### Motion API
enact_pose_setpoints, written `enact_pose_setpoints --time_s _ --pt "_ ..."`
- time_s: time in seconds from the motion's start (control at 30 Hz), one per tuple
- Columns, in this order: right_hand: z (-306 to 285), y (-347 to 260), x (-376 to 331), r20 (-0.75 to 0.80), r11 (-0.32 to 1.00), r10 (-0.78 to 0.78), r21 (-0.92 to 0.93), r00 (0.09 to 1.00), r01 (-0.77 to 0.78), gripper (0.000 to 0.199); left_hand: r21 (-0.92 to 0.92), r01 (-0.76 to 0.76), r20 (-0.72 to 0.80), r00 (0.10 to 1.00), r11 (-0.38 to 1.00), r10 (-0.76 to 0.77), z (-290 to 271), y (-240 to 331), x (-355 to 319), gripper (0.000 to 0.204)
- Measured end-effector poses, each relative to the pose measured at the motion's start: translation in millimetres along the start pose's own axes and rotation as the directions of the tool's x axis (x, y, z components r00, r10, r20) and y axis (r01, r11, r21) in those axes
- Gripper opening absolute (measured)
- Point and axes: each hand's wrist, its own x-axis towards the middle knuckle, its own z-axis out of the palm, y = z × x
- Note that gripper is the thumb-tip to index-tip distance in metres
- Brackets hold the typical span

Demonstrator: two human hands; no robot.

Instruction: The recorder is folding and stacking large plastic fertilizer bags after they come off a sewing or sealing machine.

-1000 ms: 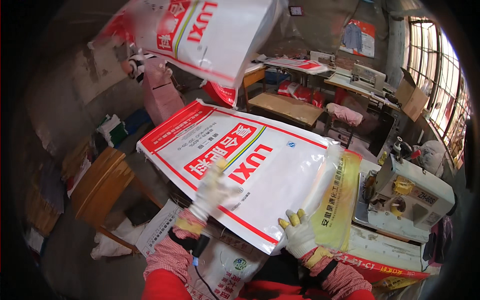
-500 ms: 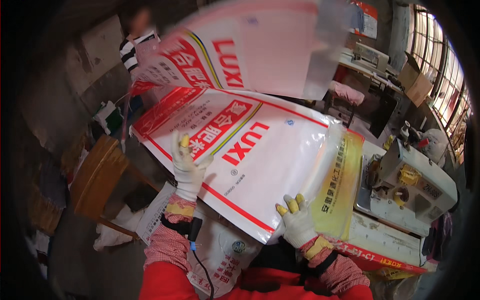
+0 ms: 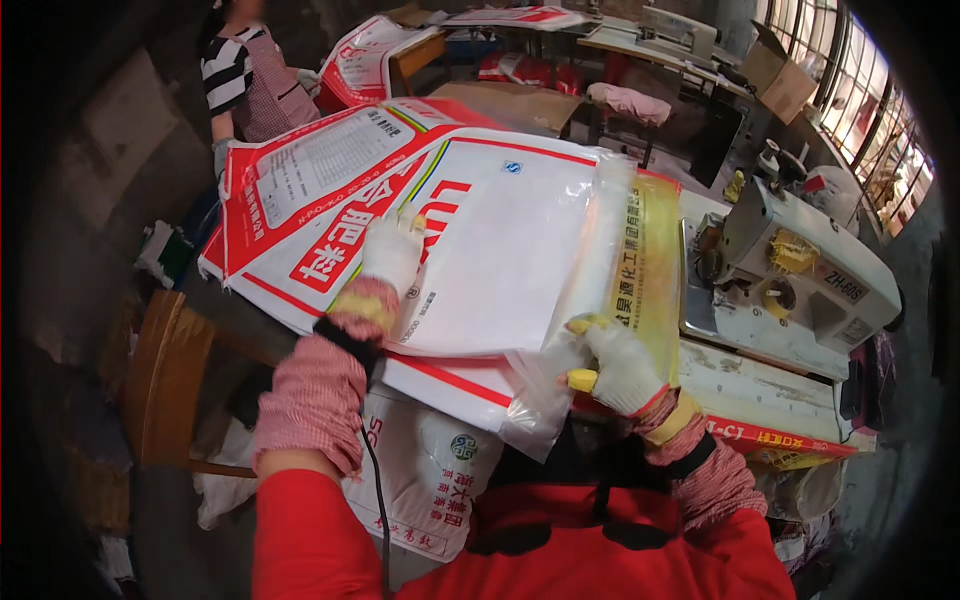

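Observation:
A white sack with red print (image 3: 505,255) lies on top of a pile, its end towards my right hand covered by a clear plastic liner (image 3: 545,400). My left hand (image 3: 393,252), in a white glove with yellowed fingertips, rests on the sack's printed face with fingers stretched out, slightly blurred. My right hand (image 3: 622,362), gloved alike, is at the near right corner by the liner, thumb and fingers apart. Another red-and-white sack (image 3: 330,165) lies askew at the far left of the pile. A yellow printed sack (image 3: 645,270) shows along the right edge.
A white sewing machine (image 3: 800,265) stands close on the right. At the left is a wooden chair (image 3: 165,380). A co-worker (image 3: 262,85) in a striped top stands at the far left. Behind are more sacks (image 3: 365,60), another sewing machine (image 3: 680,32) and a cardboard box (image 3: 778,75).
The sack that was lifted and swinging at the far side has come down out of the air. My left hand has moved slightly farther away, and my right hand has opened wider by the corner.

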Motion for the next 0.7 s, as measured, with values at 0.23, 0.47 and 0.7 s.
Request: enact_pose_setpoints --time_s 0.23,0.47,0.7 --pt "11.3 16.9 -10.1 -0.060 0.900 -0.159 -0.420 0.985 0.120 0.064 0.111 0.074 0.258 0.961 0.991 -0.100 11.6 -42.2 75.4 0.076" --pt "3.3 15.3 4.8 0.019 0.918 -0.069 -0.390 0.997 0.071 0.052 0.213 0.172 -0.022 0.985 0.962 -0.171 61.2 -80.0 151.1 0.094" --pt "1.3 20.7 10.7 -0.012 0.956 -0.058 -0.290 0.998 0.052 0.054 0.358 0.195 -0.249 0.962 0.913 -0.108 34.8 -115.5 214.5 0.037"
